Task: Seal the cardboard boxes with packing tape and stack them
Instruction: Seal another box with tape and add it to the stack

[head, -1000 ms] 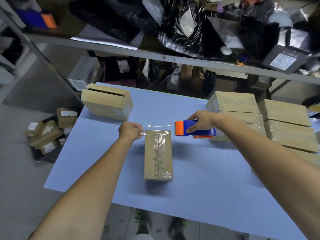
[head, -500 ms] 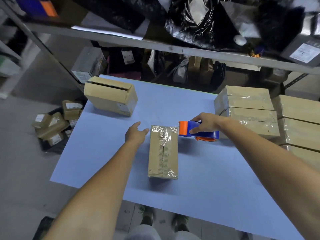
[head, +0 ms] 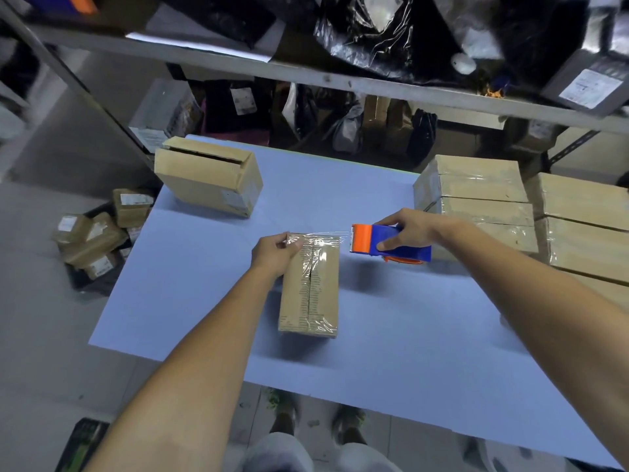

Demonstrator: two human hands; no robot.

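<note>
Head view: the box (head: 309, 287) lies lengthwise in the middle of the counter (head: 391, 342), its long seam already sealed and glossy. The left hand (head: 275, 253) pinches the tape (head: 321, 237) by its free end at the box's far left corner, a narrow grip, likely to anchor the strip. The right hand (head: 410, 229) has its grip closed round the dispenser (head: 391, 245), held just off the far right corner so the strip runs taut across that end. A cross strip there looks like the step in hand. Sealed boxes (head: 476, 199) are stacked at the right, handy for stacking; an open box (head: 207, 178) waits far left.
</note>
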